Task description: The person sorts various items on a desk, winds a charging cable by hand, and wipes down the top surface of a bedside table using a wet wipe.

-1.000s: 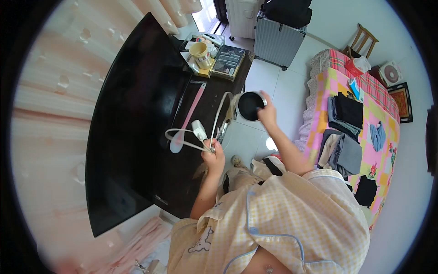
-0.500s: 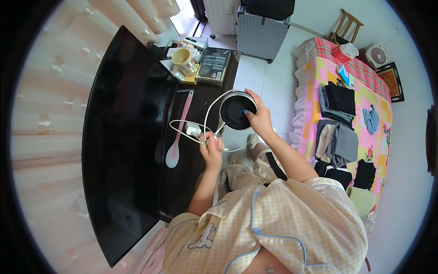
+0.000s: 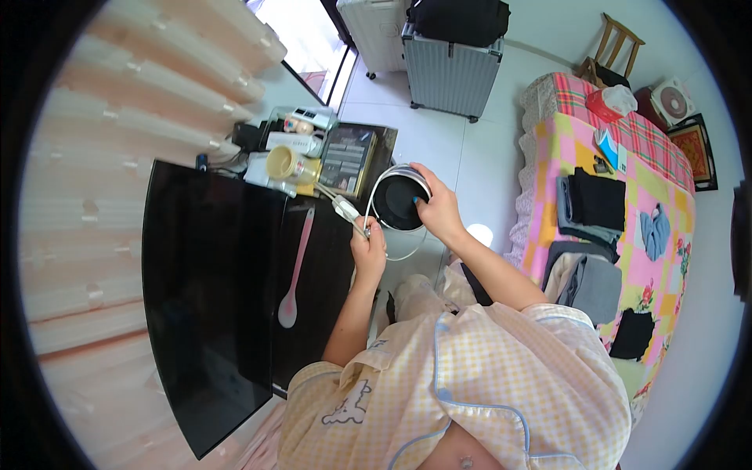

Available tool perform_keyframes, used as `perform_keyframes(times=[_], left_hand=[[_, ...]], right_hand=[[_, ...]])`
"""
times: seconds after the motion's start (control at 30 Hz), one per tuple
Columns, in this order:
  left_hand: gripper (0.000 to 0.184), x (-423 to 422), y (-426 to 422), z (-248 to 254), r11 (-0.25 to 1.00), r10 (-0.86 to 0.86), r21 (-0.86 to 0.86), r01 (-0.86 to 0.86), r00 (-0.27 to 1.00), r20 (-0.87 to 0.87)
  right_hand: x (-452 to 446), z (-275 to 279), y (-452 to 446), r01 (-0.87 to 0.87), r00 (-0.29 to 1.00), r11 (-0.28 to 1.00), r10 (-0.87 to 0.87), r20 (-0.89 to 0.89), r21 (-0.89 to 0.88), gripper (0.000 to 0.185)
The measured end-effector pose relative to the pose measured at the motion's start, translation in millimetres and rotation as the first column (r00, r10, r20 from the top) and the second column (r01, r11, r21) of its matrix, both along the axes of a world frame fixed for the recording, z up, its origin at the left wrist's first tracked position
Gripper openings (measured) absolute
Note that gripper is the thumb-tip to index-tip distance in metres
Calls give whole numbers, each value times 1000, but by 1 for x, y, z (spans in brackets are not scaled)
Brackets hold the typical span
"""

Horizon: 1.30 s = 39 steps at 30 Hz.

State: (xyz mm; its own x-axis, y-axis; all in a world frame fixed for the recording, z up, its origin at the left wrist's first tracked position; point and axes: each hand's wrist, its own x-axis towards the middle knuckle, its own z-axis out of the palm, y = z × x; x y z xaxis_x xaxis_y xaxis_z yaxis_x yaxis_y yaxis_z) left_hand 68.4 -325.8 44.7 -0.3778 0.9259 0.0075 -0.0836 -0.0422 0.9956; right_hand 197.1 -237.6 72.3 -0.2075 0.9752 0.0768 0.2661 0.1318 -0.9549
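Note:
My right hand (image 3: 440, 210) grips a round object with a black middle and a silvery rim (image 3: 398, 204); its exact kind is unclear. The thumb lies over the black face, and the other fingers are around the far rim. A white cable (image 3: 369, 196) loops along the rim and hangs below. My left hand (image 3: 368, 257) is closed around that cable, just below its white plug (image 3: 345, 208). To the left, a pink-handled spatula (image 3: 295, 270) lies on the dark cabinet (image 3: 325, 274).
A large black television (image 3: 215, 313) stands on the left. On the cabinet's far end are a yellow cup (image 3: 286, 164) and a dark box (image 3: 348, 157). Grey suitcase (image 3: 450, 74) stands ahead. Folded clothes (image 3: 599, 200) lie on the bed (image 3: 540, 176) at right.
The plug and cable in my left hand have swung upward, toward the yellow cup. My right hand still holds the round object. The view has shifted slightly.

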Motion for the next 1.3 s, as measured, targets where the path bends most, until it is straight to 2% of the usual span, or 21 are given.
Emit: perform_keyframes(times=[0.1, 0.2, 0.23, 0.27, 0.3, 0.4, 0.43, 0.5, 0.57, 0.63, 0.67, 0.7, 0.77, 0.8, 0.83, 0.9, 1.0, 1.03, 1.1, 1.23, 1.3], left_hand=[[8, 16, 44, -2, 994, 10, -107, -12, 1000, -18], [6, 32, 79, -9, 987, 19, -155, -33, 996, -89], [5, 37, 88, -7, 980, 12, -194, -35, 993, -118], [9, 38, 93, -12, 981, -29, -194, 11, 995, -91], [20, 41, 96, 4, 976, -56, -211, 58, 998, 16], [28, 34, 104, 10, 996, 32, -91, -2, 944, 328], [29, 29, 104, 13, 996, 78, -75, -53, 918, 390], [25, 17, 103, 20, 993, 113, -28, -111, 920, 375], [24, 6, 100, 23, 984, 176, -29, -177, 922, 345], [23, -6, 94, 18, 978, 176, 47, -204, 922, 345], [23, -11, 91, 16, 970, 167, 112, -216, 926, 339], [22, -13, 89, 19, 954, 199, 158, -256, 930, 309], [22, -19, 89, 26, 903, 323, 181, -390, 894, 311], [20, -24, 88, 26, 856, 414, 162, -492, 837, 357], [20, -30, 87, 29, 831, 442, 174, -528, 818, 368], [21, -36, 85, 35, 778, 513, 197, -596, 785, 349], [21, -38, 79, 36, 713, 621, 192, -674, 735, 272], [21, -36, 76, 35, 691, 643, 188, -698, 712, 281], [22, -33, 69, 31, 621, 747, 155, -768, 640, 178], [21, -19, 49, 23, 528, 821, 168, -832, 551, 148], [21, -6, 41, 26, 455, 877, 141, -879, 470, 102]], right_hand=[[20, -10, 37, -17, 999, 1000, 17, 50, -1, 55], [38, -25, 69, -28, 999, 993, 33, 41, -114, 52], [43, -38, 78, -25, 1000, 979, 21, -21, -203, 47], [46, -50, 87, -29, 997, 956, 6, -80, -291, 44], [47, -62, 94, -54, 996, 957, 31, -85, -284, 44], [51, -71, 113, -28, 995, 820, -31, -93, -572, 36], [49, -76, 122, -44, 995, 822, -14, -97, -568, 36], [42, -88, 135, -10, 980, 768, -119, -157, -641, 32], [29, -91, 153, -45, 985, 748, -78, -155, -662, 31], [9, -103, 171, -130, 992, 838, 115, -61, -530, 31], [-3, -104, 179, -235, 972, 813, 189, -140, -533, 28], [-12, -102, 187, -252, 968, 814, 212, -137, -524, 28], [-33, -96, 205, -660, 750, 548, 530, -397, -514, 25], [-40, -89, 212, -736, 666, 426, 597, -447, -526, 22], [-47, -81, 220, -802, 570, 264, 607, -554, -536, 30], [-59, -72, 232, -790, 557, 106, 536, -634, -604, 30], [-81, -102, 268, -774, 581, 101, 505, -639, -625, 24], [-89, -102, 277, -774, 594, 123, 480, -645, -621, 21], [-105, -98, 289, -717, 656, 226, 537, -530, -659, 21], [-149, -101, 271, -713, 645, 490, 739, -195, -501, 24], [-168, -116, 255, -676, 648, 620, 758, 79, -399, 30]])
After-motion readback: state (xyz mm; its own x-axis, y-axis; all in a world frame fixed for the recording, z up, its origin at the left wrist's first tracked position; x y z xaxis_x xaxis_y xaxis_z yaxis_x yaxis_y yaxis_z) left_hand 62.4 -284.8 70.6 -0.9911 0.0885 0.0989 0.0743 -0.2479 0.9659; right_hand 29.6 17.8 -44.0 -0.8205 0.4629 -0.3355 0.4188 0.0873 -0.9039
